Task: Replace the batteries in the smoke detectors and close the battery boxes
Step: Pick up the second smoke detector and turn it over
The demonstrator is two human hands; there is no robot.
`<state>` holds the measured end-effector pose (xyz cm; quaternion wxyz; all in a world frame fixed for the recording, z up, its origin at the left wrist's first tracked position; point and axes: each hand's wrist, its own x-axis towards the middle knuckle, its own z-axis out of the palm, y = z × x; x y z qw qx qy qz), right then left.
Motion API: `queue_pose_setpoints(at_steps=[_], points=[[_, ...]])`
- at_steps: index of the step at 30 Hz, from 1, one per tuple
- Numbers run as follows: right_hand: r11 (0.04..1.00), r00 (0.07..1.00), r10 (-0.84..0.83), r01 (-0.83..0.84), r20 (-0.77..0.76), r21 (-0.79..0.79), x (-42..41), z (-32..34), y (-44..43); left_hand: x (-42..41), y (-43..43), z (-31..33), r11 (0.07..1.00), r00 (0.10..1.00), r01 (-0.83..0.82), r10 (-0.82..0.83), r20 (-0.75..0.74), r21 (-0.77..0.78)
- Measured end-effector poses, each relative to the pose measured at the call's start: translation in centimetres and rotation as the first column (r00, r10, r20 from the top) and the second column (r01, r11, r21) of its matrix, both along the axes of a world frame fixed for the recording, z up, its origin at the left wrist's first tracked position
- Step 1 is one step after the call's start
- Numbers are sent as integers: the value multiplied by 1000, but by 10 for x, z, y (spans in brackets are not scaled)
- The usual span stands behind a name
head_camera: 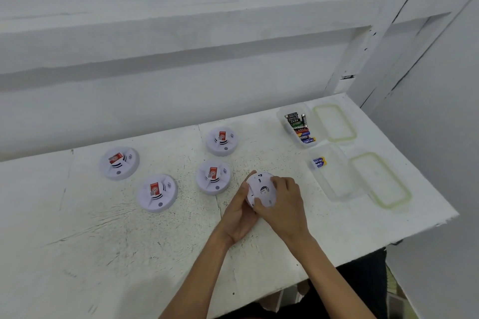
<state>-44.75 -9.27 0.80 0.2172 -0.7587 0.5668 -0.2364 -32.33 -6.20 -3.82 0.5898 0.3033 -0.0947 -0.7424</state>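
We are gripping a smoke detector (260, 188) with curled fingers (281, 181) of left hand (239, 215) and right hand (285, 204), just left of the nearer box (334, 184)

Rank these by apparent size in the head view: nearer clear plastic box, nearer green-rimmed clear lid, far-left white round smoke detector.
1. Nearer green-rimmed clear lid and nearer clear plastic box: too alike to rank.
2. Far-left white round smoke detector, clearly smaller.

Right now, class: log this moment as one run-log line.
left hand + right hand: hold smoke detector, underside up | table: four other detectors, face up | far box: batteries
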Motion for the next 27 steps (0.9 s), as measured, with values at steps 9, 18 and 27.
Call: queue_pose_setpoints(at_steps=[9,18,27], points=[[990,979,136,-132,-150,42,-1,3,-12,1,-1,0,999,999,-35,35,-4,12],[979,971,203,-197,-128,59,0,3,-15,2,-2,-5,999,999,-44,45,-10,28],[929,908,369,-369,-198,40,-8,9,-30,1,-4,-5,998,998,-61,61,-10,18]])
